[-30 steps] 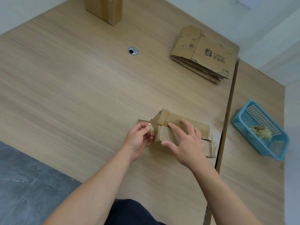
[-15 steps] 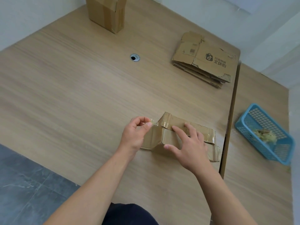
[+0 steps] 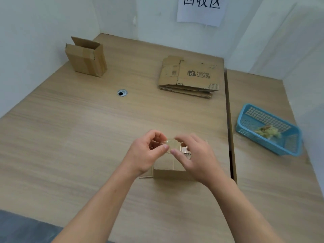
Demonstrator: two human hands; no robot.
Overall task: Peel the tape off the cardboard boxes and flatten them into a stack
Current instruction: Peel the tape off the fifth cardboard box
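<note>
1. Box (image 3: 168, 166): on the bench (image 3: 70, 137), well apart from the stack (image 3: 189, 76) on its near side, partly collapsed and largely hidden beneath both hands.
2. Tape (image 3: 171, 142): a clear, crumpled strip lifted off the box top. Likely featherweight, limp and sticky, prone to tear or cling to itself. Best taken at a loose end, close to the peel line.
3. Left hand (image 3: 149, 152): pinching the tape's left end between thumb and curled forefinger.
4. Right hand (image 3: 196, 160): fingers half curled at the tape's other end; cannot tell whether gripping or only near.
5. Box handling, as a guess: light corrugated board, stiff across the panels, ready to fold at the creases. Press flat with palms; lift by an edge.
6. Direction: near edge of the box running left to right, about parallel with the stack's near edge. Long axis seemingly the same way, though too covered to be sure. Tape stretched sideways likewise.
7. Elsewhere: upright box (image 3: 85, 58), open top upward, well left of the stack. Basket (image 3: 268, 118) holding wads (image 3: 267, 133), right of the stack and nearer.
</note>
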